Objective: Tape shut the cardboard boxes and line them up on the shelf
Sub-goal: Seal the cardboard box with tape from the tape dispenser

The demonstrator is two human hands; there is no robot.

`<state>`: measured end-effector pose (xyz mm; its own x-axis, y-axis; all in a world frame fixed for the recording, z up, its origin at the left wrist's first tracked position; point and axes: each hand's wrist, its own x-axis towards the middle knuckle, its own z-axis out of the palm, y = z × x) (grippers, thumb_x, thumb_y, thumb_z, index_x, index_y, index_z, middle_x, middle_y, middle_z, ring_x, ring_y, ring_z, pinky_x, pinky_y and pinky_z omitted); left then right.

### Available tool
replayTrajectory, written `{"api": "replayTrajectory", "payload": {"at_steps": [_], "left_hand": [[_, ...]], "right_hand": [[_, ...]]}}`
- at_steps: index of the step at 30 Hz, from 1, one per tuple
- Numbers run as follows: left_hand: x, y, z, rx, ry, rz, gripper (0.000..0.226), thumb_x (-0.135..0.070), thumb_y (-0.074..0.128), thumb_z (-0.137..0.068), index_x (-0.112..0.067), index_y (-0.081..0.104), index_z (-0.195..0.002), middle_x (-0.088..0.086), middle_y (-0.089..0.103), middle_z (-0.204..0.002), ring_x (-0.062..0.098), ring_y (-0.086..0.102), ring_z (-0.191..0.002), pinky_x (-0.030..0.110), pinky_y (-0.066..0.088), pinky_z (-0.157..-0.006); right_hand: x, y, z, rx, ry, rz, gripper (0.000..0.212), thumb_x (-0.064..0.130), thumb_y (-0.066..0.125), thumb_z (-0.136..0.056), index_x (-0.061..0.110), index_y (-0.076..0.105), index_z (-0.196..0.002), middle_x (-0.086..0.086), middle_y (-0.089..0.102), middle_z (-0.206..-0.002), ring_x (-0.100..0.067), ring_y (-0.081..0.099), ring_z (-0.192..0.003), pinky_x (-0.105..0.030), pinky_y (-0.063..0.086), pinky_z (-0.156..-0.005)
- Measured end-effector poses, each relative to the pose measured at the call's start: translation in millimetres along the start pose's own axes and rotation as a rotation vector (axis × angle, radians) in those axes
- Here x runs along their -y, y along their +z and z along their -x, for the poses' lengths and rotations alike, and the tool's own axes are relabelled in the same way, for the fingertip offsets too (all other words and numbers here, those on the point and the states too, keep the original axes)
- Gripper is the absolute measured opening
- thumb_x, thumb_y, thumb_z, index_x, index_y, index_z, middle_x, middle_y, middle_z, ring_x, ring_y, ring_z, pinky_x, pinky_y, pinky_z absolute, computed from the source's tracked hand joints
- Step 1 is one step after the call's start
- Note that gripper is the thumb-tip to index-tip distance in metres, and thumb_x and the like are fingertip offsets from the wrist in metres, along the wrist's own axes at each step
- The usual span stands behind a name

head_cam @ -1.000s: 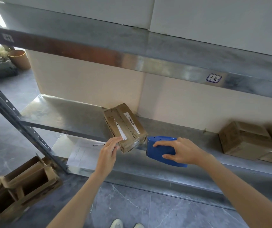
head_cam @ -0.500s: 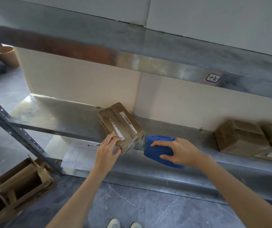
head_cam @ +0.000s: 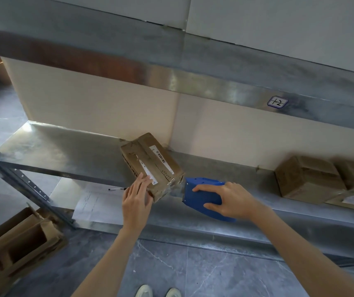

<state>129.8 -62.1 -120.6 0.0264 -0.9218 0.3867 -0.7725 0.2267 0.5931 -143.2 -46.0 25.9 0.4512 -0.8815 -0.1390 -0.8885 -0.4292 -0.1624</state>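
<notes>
Galvanised metal shelf (head_cam: 64, 151) and cream wall (head_cam: 86, 99) fill the view. On the shelf sits the small brown cardboard box with white barcode labels (head_cam: 150, 161), turned askew so that its near corner juts over the front lip. The left hand (head_cam: 136, 202) clamps that corner, with its fingers (head_cam: 142, 181) laid together on the top face and the thumb against the side. Just to the right, the right hand (head_cam: 234, 200) is wrapped round a blue plastic tape dispenser (head_cam: 199, 194), whose nose is just beside the box's right end. A faint shiny strip seems to bridge the two, though blur leaves that uncertain.

The step looks like finishing a run of tape at the box's end. To do it well, the left hand should pin the box so it cannot swivel. The dispenser should pull flat along the seam, kept low, and tear cleanly with a tilt. The loose end then wants rubbing down.

Farther right, two more brown cardboard boxes (head_cam: 306, 179) stand against the wall, likely the row to join. Below lie a white sheet of paper (head_cam: 92, 202) and, on the grey floor (head_cam: 214, 275), an open cardboard carton (head_cam: 15, 243).
</notes>
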Motion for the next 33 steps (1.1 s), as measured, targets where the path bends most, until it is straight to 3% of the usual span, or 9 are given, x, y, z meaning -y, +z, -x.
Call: {"api": "replayTrajectory", "payload": {"at_steps": [4,9,12,14,20,25,30,33], "left_hand": [[0.1,0.4,-0.8,0.042,0.002,0.004,0.067,-0.01,0.089,-0.063,-0.012,0.061,-0.124,0.011,0.06,-0.135,0.03,0.059,-0.123,0.048,0.049,-0.098],[1.4,0.5,-6.1,-0.015,0.01,-0.006,0.059,-0.008,0.09,-0.06,-0.014,0.067,-0.115,0.008,0.066,-0.127,0.026,0.064,-0.114,0.043,0.048,-0.096],[1.6,2.3,-7.0,-0.047,0.008,-0.015,0.051,-0.004,0.087,-0.064,-0.013,0.07,-0.111,0.008,0.067,-0.125,0.026,0.066,-0.112,0.042,0.048,-0.095],[1.2,2.7,-8.4,-0.07,-0.011,-0.017,0.044,-0.002,0.085,-0.068,-0.013,0.072,-0.109,0.008,0.069,-0.123,0.025,0.067,-0.11,0.043,0.05,-0.093],[-2.3,1.9,-10.2,-0.093,-0.017,-0.021,0.041,0.0,0.084,-0.069,-0.012,0.073,-0.107,0.009,0.07,-0.121,0.027,0.068,-0.107,0.045,0.051,-0.091],[0.0,-0.4,1.9,0.046,0.039,-0.009,0.068,-0.023,0.089,-0.065,-0.013,0.059,-0.126,0.009,0.057,-0.139,0.028,0.053,-0.129,0.05,0.045,-0.102],[-6.0,-0.2,1.3,0.038,0.055,-0.023,0.078,-0.048,0.086,-0.067,-0.014,0.051,-0.128,0.008,0.053,-0.139,0.023,0.042,-0.137,0.047,0.041,-0.107],[-9.0,1.5,-3.8,0.017,0.029,-0.037,0.067,-0.039,0.089,-0.066,-0.012,0.057,-0.119,0.008,0.059,-0.131,0.025,0.044,-0.134,0.049,0.046,-0.103]], "right_hand": [[-4.8,2.9,1.6,0.012,0.012,-0.018,0.045,0.046,0.056,-0.092,0.055,0.04,-0.134,0.016,0.05,-0.061,-0.005,0.041,-0.044,-0.012,0.031,-0.054],[-6.2,2.6,0.6,0.022,0.009,-0.024,0.046,0.048,0.054,-0.092,0.055,0.037,-0.134,0.014,0.06,-0.071,-0.005,0.043,-0.047,-0.019,0.043,-0.06],[-6.2,1.3,0.2,-0.001,0.005,-0.019,0.045,0.045,0.058,-0.09,0.054,0.043,-0.132,0.015,0.044,-0.05,-0.006,0.041,-0.043,-0.013,0.031,-0.053],[-6.9,1.0,0.1,-0.002,0.002,-0.006,0.045,0.046,0.058,-0.091,0.053,0.044,-0.132,0.016,0.038,-0.047,-0.006,0.039,-0.042,-0.01,0.026,-0.051],[-9.2,1.8,-2.3,0.026,-0.007,0.016,0.045,0.048,0.053,-0.093,0.054,0.038,-0.135,0.01,0.062,-0.071,-0.007,0.043,-0.046,-0.012,0.032,-0.055],[-7.8,-2.0,-5.0,0.042,-0.016,0.04,0.045,0.049,0.05,-0.095,0.054,0.034,-0.137,0.01,0.069,-0.091,-0.011,0.053,-0.06,-0.022,0.046,-0.064],[-5.5,-5.6,-7.9,0.018,-0.027,0.06,0.044,0.047,0.052,-0.095,0.052,0.039,-0.137,0.015,0.056,-0.078,-0.007,0.042,-0.052,-0.021,0.036,-0.059],[-5.7,-8.3,-7.4,0.015,-0.033,0.075,0.044,0.047,0.052,-0.095,0.052,0.039,-0.137,0.016,0.046,-0.064,-0.006,0.039,-0.048,-0.021,0.034,-0.058]]}}
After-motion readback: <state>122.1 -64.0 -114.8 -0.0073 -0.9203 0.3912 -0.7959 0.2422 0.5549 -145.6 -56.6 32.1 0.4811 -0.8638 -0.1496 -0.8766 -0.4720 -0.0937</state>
